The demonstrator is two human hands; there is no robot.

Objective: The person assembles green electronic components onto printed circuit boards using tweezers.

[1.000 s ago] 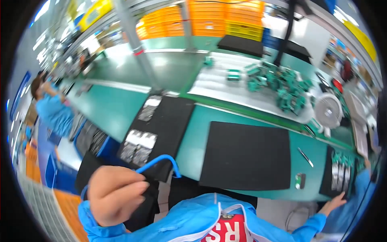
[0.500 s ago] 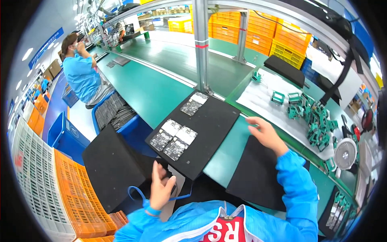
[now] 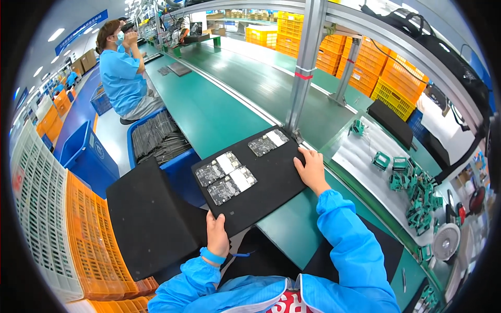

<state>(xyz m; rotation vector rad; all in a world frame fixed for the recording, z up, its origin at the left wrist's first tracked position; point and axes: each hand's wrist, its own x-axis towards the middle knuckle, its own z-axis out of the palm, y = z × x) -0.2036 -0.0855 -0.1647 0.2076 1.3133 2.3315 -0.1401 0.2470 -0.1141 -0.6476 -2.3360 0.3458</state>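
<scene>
A flat black foam sheet point(image 3: 271, 180) lies turned at an angle, partly over the green table edge. On it are three dark circuit boards with white patches: two side by side, the nearer board point(image 3: 229, 185) and its neighbour point(image 3: 215, 169), and a lone board point(image 3: 267, 142) near the far edge. My left hand point(image 3: 217, 237) grips the sheet's near left corner, thumb on top and fingers mostly hidden beneath. At the right edge, my right hand point(image 3: 313, 171) is closed on the sheet, with its thumb and forefinger showing.
A bent black foam piece point(image 3: 151, 214) stands left, beside stacked orange crates point(image 3: 91, 229). Beyond is a blue bin of dark strips point(image 3: 156, 138). Green fixtures point(image 3: 415, 193) and a small fan point(image 3: 446, 241) sit right. A metal post point(image 3: 305, 73) rises behind. A co-worker point(image 3: 121, 73) sits far left.
Both hands have come onto the foam sheet and taken hold of its edges. The sheet has turned clockwise with its circuit boards. My view has shifted too.
</scene>
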